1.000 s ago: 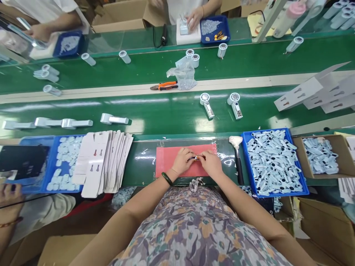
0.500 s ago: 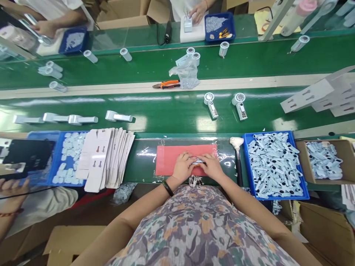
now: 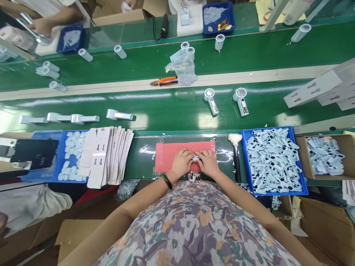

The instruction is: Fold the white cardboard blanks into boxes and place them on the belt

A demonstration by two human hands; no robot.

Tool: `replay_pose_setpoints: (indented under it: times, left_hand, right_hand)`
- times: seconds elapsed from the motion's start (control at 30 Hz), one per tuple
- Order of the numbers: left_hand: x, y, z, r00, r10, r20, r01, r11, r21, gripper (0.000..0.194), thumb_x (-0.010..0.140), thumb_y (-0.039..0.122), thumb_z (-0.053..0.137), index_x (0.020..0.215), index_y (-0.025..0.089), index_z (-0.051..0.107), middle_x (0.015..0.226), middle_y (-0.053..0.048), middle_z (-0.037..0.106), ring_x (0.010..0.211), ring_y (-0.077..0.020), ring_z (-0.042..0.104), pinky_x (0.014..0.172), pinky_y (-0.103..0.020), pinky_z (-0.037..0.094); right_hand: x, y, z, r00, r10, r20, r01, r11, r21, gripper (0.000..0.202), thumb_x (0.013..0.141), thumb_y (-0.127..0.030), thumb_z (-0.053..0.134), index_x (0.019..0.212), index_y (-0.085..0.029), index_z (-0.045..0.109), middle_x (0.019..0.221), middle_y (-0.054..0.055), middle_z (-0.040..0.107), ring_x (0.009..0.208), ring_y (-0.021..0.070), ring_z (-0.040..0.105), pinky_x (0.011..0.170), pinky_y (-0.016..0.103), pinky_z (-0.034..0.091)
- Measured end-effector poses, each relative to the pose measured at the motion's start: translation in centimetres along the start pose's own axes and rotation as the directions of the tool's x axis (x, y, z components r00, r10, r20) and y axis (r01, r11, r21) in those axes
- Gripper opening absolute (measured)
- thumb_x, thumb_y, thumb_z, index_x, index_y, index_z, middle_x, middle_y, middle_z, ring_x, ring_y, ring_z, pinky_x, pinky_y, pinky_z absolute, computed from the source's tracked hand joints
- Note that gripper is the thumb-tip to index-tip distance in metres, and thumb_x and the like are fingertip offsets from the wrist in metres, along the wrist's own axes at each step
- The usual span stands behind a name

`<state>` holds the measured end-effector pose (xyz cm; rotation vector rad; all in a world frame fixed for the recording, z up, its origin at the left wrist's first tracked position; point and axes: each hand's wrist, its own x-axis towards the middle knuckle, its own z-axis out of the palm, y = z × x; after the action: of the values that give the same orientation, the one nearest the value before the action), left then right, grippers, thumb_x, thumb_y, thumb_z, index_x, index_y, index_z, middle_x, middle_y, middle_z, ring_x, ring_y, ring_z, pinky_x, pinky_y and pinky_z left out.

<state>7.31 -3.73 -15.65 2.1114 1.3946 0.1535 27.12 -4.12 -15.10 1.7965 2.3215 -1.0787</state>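
Note:
Over a red mat (image 3: 163, 157), my left hand (image 3: 182, 162) and my right hand (image 3: 207, 163) meet with curled fingers. Their fingertips grip a small light-blue plastic part (image 3: 195, 158) from both sides. Most of it is hidden by the fingers, so its exact shape does not show. A hammer with a white-wrapped head (image 3: 235, 139) lies to the right of the mat. Beside it, a blue tray (image 3: 307, 186) holds a heap of light-blue plastic pieces with dark ovals.
Two handheld fans with exposed insides (image 3: 213, 101) lie on the green belt (image 3: 166, 120) ahead. Pliers (image 3: 163, 81) rest on the pale divider. At left stand stacked white cardboard sheets (image 3: 95, 159); at right, a cardboard box of parts (image 3: 302, 157). Co-workers sit opposite and at left.
The view has shifted slightly. My fingers have changed position around the light-blue part, still at the mat. Opposite, a co-worker's hand has left the white pad; the left neighbour's hand has moved back.

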Motion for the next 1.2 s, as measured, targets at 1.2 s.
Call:
replay_pose_setpoints:
  times: [1.2]
  left_hand:
    - [1.3,-1.0,-2.6,0.993,0.099,0.060,-0.109,0.976,0.191,0.034,0.093,0.023,0.066,0.127,0.023,0.066,0.126,-0.013,0.063,0.121,-0.0320,0.056,0.106,-0.052,0.050]
  right_hand:
    - [-3.1,2.8,-0.2,0.875,0.221,-0.431,-0.201,0.975,0.091,0.053,0.101,-0.033,0.050,0.150,-0.016,0.052,0.156,0.019,0.048,0.141,0.0352,0.039,0.115,0.052,0.034]
